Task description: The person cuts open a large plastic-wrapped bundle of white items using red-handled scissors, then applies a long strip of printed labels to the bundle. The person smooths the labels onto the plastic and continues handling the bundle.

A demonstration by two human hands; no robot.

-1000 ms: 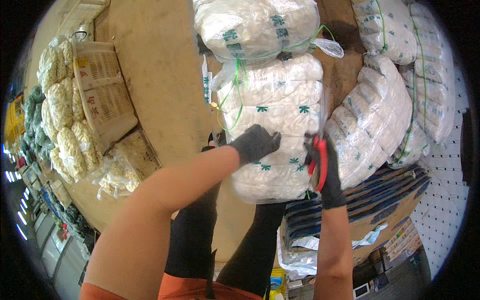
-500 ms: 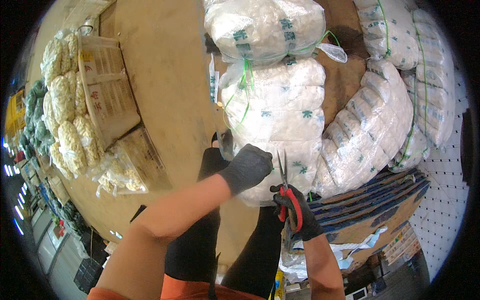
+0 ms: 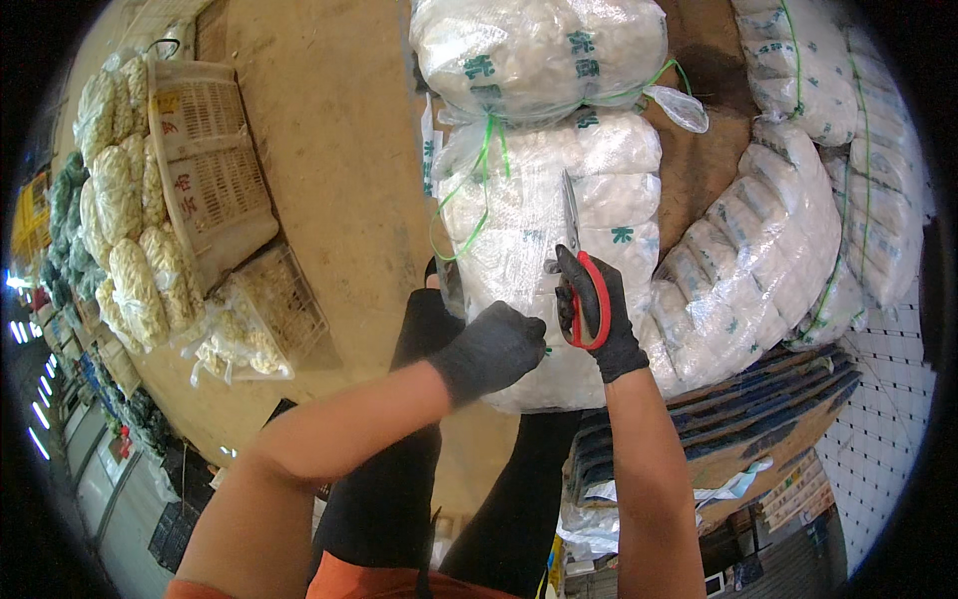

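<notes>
Your right hand point(image 3: 616, 317) has moved forward. The white plastic-wrapped bale point(image 3: 529, 240) lies before you; your left hand point(image 3: 494, 349) curls tightly above its near end, any hold impossible to tell; your right fingers wrap red-handled scissors point(image 3: 601, 288), blades pointing away over it.

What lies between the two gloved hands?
In the head view, a narrow strip of the wrapped white bundle shows between the left hand and the right hand.

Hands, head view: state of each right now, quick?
Left hand: closed in a fist over the wrapped bundle; cannot tell if it grips any plastic.
Right hand: closed, holding the red-handled scissors.
</notes>
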